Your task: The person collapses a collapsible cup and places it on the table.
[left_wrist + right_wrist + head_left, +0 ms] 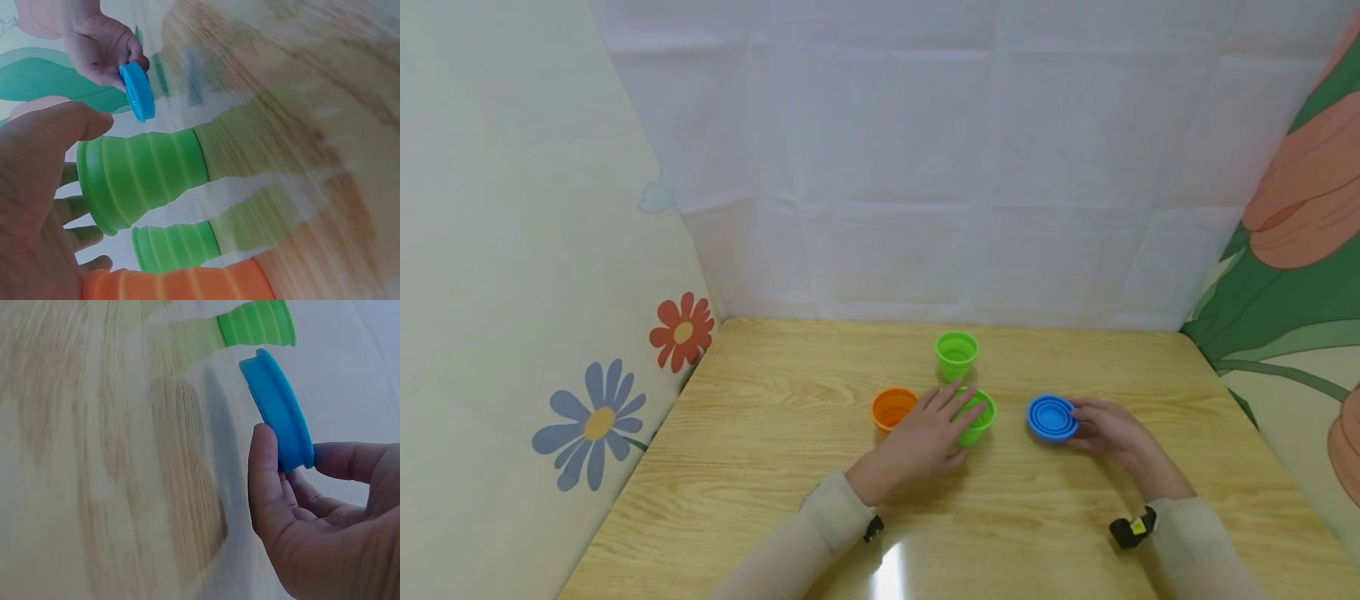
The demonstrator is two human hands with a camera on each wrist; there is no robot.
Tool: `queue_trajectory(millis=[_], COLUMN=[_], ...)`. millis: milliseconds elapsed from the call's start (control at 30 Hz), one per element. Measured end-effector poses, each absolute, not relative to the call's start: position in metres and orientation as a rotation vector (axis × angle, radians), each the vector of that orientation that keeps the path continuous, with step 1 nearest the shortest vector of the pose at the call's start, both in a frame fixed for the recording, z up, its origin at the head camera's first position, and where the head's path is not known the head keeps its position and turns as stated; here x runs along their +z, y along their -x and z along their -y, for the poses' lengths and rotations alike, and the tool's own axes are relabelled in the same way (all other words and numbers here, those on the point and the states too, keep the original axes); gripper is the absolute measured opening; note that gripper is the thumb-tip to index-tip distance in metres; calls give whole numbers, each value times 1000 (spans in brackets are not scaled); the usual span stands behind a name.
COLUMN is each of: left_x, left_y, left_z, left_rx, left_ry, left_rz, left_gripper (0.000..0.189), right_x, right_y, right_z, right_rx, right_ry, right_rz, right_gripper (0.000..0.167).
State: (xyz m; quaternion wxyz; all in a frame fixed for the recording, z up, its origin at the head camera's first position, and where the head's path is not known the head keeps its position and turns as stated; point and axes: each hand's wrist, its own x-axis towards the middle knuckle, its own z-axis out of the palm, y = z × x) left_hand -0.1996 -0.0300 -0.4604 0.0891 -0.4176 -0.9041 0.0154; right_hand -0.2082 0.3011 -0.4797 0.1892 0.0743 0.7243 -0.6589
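Note:
Between the thumb and fingers of my right hand (1112,435) a blue collapsible cup (1052,418), folded flat into rings, is pinched by its edge. The right wrist view shows this blue cup (281,412) tilted and clear of the tabletop. My left hand (922,439) reaches over the nearer green collapsible cup (982,423), fingers spread and thumb apart from them. In the left wrist view, the fingers lie behind the rim of that green cup (144,175); contact is unclear. An orange cup (892,408) stands just left, partly behind the hand.
A second green cup (957,357) stands upright farther back on the wooden table (760,467). White cloth (925,167) hangs behind the table's far edge. Walls with painted flowers flank both sides. Each wrist carries a small black strap device (1131,530).

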Motion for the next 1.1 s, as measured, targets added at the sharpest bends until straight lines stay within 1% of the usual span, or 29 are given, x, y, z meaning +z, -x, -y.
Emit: queue_trajectory(millis=[500,800,1000,1100], left_x=[-455,-455,-455,-456], left_y=[193,194,194,195], left_z=[37,39,40,40], left_rx=[170,152,152,153], left_ry=[1237,1267,1276,1282], left_rz=[2712,2694,2664,2654], left_gripper=[71,70,69,69], right_x=[-479,-481,-480,-475], right_y=[213,219,220,219], right_z=[-304,-305,-307,-307], right_rx=[-1662,-1595,-1589,-1567], right_ry=[-304,-436,-457,-449], right_rz=[-2239,-2314,-2323,-2363], right_gripper=[52,52,51,54])
